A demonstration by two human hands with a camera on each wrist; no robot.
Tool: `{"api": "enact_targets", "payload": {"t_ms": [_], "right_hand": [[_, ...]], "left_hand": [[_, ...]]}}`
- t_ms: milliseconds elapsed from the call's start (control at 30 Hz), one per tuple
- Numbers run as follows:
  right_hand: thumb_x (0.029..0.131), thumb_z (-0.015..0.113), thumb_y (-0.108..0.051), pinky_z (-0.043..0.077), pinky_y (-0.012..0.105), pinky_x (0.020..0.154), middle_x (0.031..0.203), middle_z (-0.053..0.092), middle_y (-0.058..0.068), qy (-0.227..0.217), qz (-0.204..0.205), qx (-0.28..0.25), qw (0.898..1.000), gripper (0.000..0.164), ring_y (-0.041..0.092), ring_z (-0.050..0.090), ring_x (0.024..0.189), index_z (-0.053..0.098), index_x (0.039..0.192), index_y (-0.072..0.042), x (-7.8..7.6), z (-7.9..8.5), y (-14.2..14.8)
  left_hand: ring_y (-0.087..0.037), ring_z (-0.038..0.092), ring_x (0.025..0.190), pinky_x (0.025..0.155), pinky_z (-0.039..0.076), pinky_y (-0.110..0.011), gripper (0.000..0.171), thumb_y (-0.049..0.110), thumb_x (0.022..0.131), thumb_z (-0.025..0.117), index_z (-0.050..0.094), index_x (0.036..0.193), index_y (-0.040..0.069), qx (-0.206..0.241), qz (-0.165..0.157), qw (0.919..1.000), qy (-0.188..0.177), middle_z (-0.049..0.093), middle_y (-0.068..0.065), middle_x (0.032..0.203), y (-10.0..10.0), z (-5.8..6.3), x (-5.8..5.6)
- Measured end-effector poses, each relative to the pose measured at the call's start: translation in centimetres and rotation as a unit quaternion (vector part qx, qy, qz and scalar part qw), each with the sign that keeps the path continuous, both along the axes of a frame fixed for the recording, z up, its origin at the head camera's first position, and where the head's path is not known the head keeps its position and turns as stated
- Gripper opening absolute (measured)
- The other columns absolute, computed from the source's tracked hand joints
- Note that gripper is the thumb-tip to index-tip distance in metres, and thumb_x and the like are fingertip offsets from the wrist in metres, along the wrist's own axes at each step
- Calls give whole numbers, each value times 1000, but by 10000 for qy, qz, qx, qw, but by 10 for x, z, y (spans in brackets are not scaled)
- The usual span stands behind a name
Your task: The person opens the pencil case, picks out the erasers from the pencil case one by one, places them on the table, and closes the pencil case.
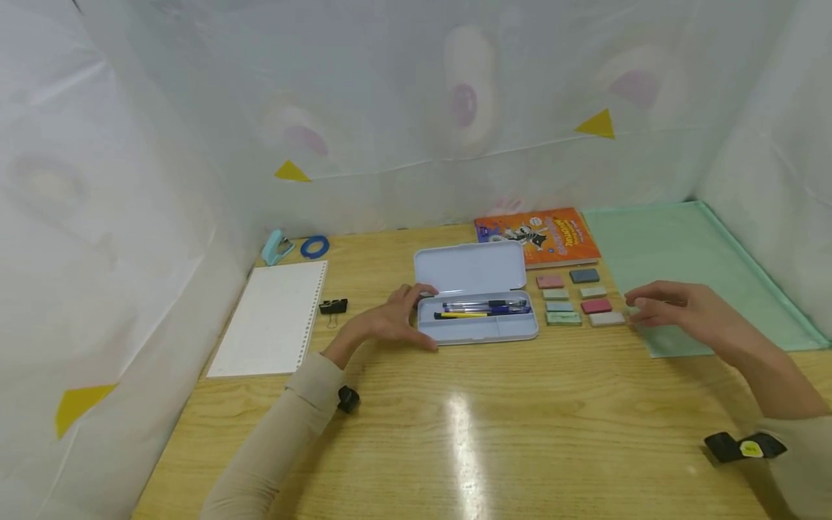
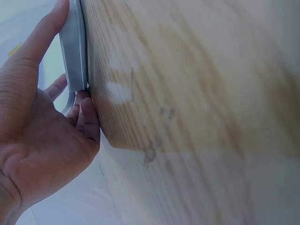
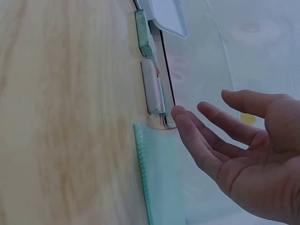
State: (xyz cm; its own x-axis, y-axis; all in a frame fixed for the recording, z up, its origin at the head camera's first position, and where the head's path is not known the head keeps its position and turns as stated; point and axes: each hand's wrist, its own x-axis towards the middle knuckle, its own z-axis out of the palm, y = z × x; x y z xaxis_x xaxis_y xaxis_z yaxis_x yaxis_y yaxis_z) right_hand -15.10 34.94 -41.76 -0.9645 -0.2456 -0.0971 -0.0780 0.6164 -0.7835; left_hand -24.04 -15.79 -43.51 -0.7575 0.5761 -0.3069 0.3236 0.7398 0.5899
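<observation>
An open light-blue pencil case [image 1: 477,340] lies on the wooden table, its lid [image 1: 469,266] tilted back. Pens [image 1: 484,307] and a yellow-and-black pencil-like item [image 1: 463,315] lie in its rear compartment. My left hand [image 1: 394,318] holds the case's left end, thumb at the front corner and fingers behind; the left wrist view shows the thumb [image 2: 47,33] along its side. Several erasers sit in two columns right of the case, among them a white eraser [image 1: 607,318] and a green one [image 1: 563,318]. My right hand [image 1: 679,310] hovers right of the white eraser, fingers loosely bent and holding nothing.
An orange book [image 1: 565,238] lies behind the erasers. At right is a translucent green folder [image 1: 702,260]. On the left are a spiral notepad [image 1: 269,318], a black binder clip [image 1: 334,307], a blue tape roll [image 1: 315,248] and a light-blue stapler [image 1: 276,248]. White sheeting surrounds the table.
</observation>
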Motion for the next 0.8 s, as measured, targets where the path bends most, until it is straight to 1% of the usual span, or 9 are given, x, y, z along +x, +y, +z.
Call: {"api": "enact_targets", "payload": {"t_ms": [100,200,300,400,500,533,633,700,800], "right_hand": [[110,54,-30,51,19,81,122,73,-2,166,-19,-58,9998,41,9,72,100,59,141,-4,-3,6,-8],[109,55,-32,51,20,84,124,71,-4,229,-47,-210,9995,41,12,71,101,60,140,-6,-10,12,-25],[109,56,-32,52,22,86,125,71,1,282,-7,-425,9987,41,10,70,103,60,140,-5,-20,15,-46],[110,55,-32,55,25,87,127,69,8,305,110,-611,9976,44,8,68,106,57,142,-2,-35,14,-69],[110,53,-35,53,32,94,134,65,17,190,56,-942,9954,50,8,69,109,51,148,-2,-50,12,-91],[110,53,-37,51,34,96,138,63,18,182,17,-994,9949,53,5,67,110,48,150,-2,-55,12,-98],[110,52,-38,49,37,102,150,52,22,88,-132,-1405,9900,59,7,67,111,41,155,-1,-69,11,-116],[110,51,-37,52,37,101,155,44,23,-67,-201,-1685,9855,62,11,64,116,35,158,-1,-77,11,-126],[110,50,-40,55,38,98,159,36,24,-469,-414,-2118,9753,67,25,59,127,27,161,-3,-89,7,-141]], "left_hand": [[-30,33,140,117,34,-55,98,52,79,88,29,155,32,-48,-13,10000,30,32,-13,154,0,0,1],[-31,34,139,116,35,-55,98,51,80,87,29,157,30,-52,-42,9999,82,33,-13,151,1,2,3],[-31,35,138,115,36,-54,99,50,82,86,28,159,27,-66,-138,9998,141,34,-15,151,1,5,5],[-32,38,141,117,36,-53,101,44,85,86,24,161,24,77,-134,9998,132,36,-16,154,-4,11,9],[-32,45,142,116,38,-51,102,38,87,86,20,162,24,262,100,9995,166,44,-15,155,-10,17,12],[-33,48,140,115,39,-51,101,36,87,86,19,162,23,357,219,9990,166,47,-15,154,-12,18,14],[-33,52,138,113,42,-50,99,37,89,84,19,162,18,490,539,9972,163,51,-14,153,-16,19,17],[-34,52,137,113,42,-50,98,38,90,83,23,161,10,528,588,9967,170,51,-16,152,-17,18,18],[-32,48,138,116,40,-47,98,41,87,85,31,159,0,294,446,9983,234,48,-17,150,-17,15,19]]}}
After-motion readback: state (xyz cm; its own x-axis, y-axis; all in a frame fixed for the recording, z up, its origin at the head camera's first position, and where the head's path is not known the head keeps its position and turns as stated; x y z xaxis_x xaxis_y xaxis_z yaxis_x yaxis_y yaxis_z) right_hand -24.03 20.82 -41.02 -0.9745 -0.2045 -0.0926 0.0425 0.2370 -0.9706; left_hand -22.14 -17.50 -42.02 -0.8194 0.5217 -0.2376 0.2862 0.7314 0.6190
